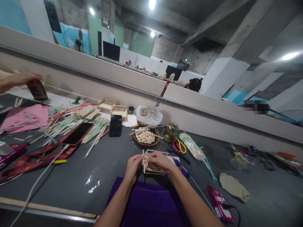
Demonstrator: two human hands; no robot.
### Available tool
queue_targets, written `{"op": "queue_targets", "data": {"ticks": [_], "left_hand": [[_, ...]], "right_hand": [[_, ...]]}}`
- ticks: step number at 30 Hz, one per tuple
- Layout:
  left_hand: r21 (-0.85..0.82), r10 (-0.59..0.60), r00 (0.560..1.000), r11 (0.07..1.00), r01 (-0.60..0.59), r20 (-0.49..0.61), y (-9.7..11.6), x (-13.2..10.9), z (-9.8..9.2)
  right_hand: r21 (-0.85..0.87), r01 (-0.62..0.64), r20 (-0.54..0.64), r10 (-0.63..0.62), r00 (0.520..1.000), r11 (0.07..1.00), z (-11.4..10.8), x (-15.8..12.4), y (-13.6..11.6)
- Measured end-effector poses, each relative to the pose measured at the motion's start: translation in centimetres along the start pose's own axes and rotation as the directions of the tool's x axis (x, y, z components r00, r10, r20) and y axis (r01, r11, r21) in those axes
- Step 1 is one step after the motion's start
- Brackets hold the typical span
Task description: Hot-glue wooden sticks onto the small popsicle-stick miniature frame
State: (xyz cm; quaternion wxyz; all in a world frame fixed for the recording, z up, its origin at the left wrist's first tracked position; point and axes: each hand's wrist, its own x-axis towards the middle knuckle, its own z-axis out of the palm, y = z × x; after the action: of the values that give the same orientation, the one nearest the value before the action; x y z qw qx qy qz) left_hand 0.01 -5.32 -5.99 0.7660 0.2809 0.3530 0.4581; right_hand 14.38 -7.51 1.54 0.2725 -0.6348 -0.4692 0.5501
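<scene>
A small open frame of pale wooden sticks (153, 171) stands on the dark tabletop, close to the front edge. My left hand (134, 165) pinches an upright stick at the frame's left end. From the right, my right hand (159, 160) reaches over the frame with its fingers pressed together at the same end; what lies between those fingertips is too small to make out. Just behind the hands, a round basket (134, 138) holds many short sticks. A blue glue gun (181, 167) lies to the right of the frame.
Scissors (181, 146), a glass jar (170, 132) and bagged sticks (193, 146) lie right of the basket. Leftward are phones (115, 125), loose sticks and small stick models (119, 112). A purple power strip (220, 203) lies front right. Another person's hand (28, 78) touches a dark jar.
</scene>
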Motion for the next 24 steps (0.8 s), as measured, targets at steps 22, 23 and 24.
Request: {"op": "queue_targets", "data": {"ticks": [22,23,24], "left_hand": [[0.007,0.020,1.000,1.000,-0.020,0.005,0.06,-0.03,-0.01],[0.012,0.015,1.000,1.000,-0.015,0.000,0.06,-0.03,-0.02],[0.018,0.009,1.000,1.000,-0.008,-0.007,0.06,-0.03,-0.03]], "right_hand": [[-0.021,-0.012,-0.008,0.012,1.000,1.000,-0.13,-0.01,-0.04],[-0.020,-0.011,-0.006,0.011,1.000,1.000,-0.12,-0.03,-0.05],[-0.020,-0.010,-0.005,0.010,1.000,1.000,-0.12,-0.03,-0.05]]}}
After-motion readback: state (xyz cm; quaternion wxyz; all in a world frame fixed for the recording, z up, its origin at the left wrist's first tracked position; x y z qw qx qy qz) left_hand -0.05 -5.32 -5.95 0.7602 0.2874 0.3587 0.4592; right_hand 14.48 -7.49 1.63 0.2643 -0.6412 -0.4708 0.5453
